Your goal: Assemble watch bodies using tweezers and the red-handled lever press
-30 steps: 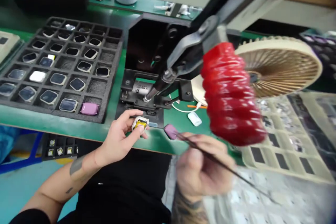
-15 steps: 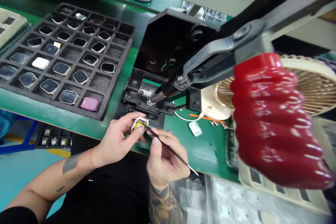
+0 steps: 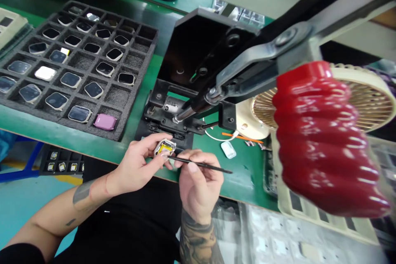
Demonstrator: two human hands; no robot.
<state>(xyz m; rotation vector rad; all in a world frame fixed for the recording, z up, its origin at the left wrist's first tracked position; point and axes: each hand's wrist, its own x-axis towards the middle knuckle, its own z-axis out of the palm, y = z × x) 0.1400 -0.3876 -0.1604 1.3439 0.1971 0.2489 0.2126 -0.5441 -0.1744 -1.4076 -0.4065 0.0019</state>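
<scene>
My left hand (image 3: 136, 163) grips an open smartwatch case (image 3: 167, 145), pale-rimmed, with yellow and dark parts showing inside. Its thumb presses on the lower edge. In my right hand (image 3: 199, 181) is a thin dark stick-like tool (image 3: 207, 166), perhaps tweezers, held like a pen. The tool lies almost level, its left tip at the lower edge of the case by my left thumb. Whether the tip touches the case I cannot tell. Both hands are just in front of a black press fixture (image 3: 173, 126).
A grey foam tray (image 3: 123, 111) with several watches and a purple case (image 3: 105, 121) lies on the left. The press's red handle (image 3: 324, 144) juts over the right side. Behind it stands a cream fan (image 3: 368, 99). A small pale case (image 3: 228, 149) lies on the green bench.
My right hand has turned and shifted slightly right. The tool has swung from a steep slant to nearly level, its tip moving from inside the case to the lower edge.
</scene>
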